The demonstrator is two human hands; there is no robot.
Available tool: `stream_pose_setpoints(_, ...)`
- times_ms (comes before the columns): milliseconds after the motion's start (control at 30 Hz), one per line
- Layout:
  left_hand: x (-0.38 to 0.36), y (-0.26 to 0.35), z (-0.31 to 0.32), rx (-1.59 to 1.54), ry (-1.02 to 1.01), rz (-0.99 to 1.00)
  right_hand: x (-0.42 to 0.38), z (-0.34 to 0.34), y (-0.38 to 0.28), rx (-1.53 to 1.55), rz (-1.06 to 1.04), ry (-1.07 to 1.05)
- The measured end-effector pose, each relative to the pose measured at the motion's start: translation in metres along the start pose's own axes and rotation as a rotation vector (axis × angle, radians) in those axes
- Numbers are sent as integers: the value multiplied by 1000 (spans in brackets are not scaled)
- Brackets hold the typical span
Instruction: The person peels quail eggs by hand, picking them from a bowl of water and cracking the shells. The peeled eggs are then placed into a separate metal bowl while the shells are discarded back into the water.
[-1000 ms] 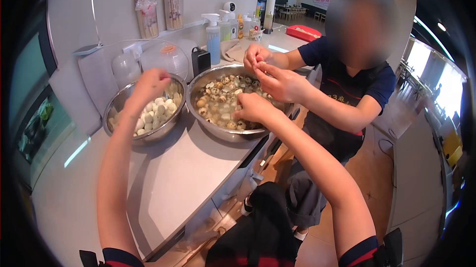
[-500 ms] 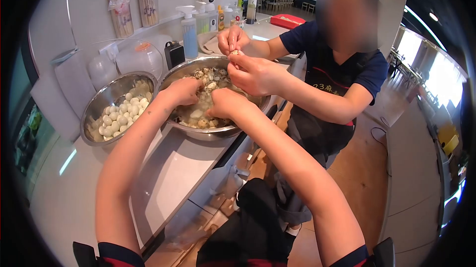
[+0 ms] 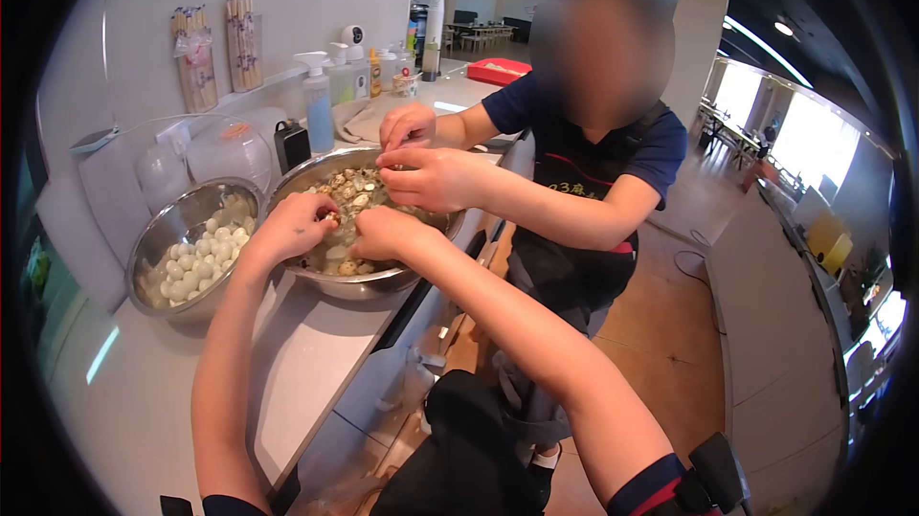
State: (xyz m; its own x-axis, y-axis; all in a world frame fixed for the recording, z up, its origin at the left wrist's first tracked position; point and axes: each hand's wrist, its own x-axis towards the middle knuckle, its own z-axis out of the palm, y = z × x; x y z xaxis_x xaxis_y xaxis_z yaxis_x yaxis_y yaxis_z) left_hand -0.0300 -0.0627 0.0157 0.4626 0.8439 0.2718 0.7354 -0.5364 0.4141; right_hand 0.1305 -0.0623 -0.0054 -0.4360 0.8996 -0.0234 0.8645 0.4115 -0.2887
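A large steel bowl (image 3: 359,288) holds cloudy water, speckled quail eggs (image 3: 362,181) and bits of shell. Over its near left side, my left hand (image 3: 295,227) is closed, with what looks like a small quail egg (image 3: 331,216) at its fingertips. My right hand (image 3: 385,233) is curled low over the water beside it; its fingertips are mostly hidden, so anything in them cannot be made out. Left of this bowl, a tilted smaller steel bowl (image 3: 144,272) contains several peeled white eggs (image 3: 203,262).
Across the large bowl, a co-worker's hands (image 3: 431,176) pinch something small above it. Pump bottles (image 3: 318,104), a black box (image 3: 292,145) and a red tray (image 3: 498,71) stand along the counter (image 3: 153,382). Wrapped chopsticks (image 3: 194,56) hang in wall holders.
The view has shifted, so the scene sits further left. My left hand has risen a little from the water with its fingertips together. The co-worker's hands have lowered slightly.
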Motion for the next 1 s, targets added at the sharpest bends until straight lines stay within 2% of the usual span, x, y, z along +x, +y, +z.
stream_pose_setpoints(33,1,-2,1,-3,9,21,1,-3,0,22,-9,-21)
stream_pose_setpoints(167,1,-5,3,145,-220,16,0,-3,-4,-36,38,8)
stream_pose_setpoints(300,-2,12,-2,161,-313,-127,-3,-3,-3,12,6,4)
stream_pose_setpoints(367,-3,6,2,177,-299,-115,-2,-2,-4,27,3,18)
stream_pose_setpoints(433,-3,2,5,173,-239,9,1,0,0,28,-64,94)
stream_pose_setpoints(467,-2,2,4,207,-277,29,3,0,2,42,-99,88)
stream_pose_setpoints(567,-5,7,-1,168,-324,-44,10,8,10,91,-202,107)
stream_pose_setpoints(700,-6,1,2,147,-318,-110,6,2,6,101,-221,89)
stream_pose_setpoints(767,-2,-12,11,176,-209,131,4,1,4,143,-215,146)
stream_pose_setpoints(800,1,-10,7,136,-322,26,4,2,2,157,-256,168)
stream_pose_setpoints(900,-2,0,0,108,-321,-69,5,1,2,259,-257,126)
stream_pose_setpoints(933,0,-8,5,102,-291,-3,6,2,1,254,-249,140)
stream_pose_setpoints(1000,1,-8,5,96,-303,-4,5,0,0,264,-237,149)
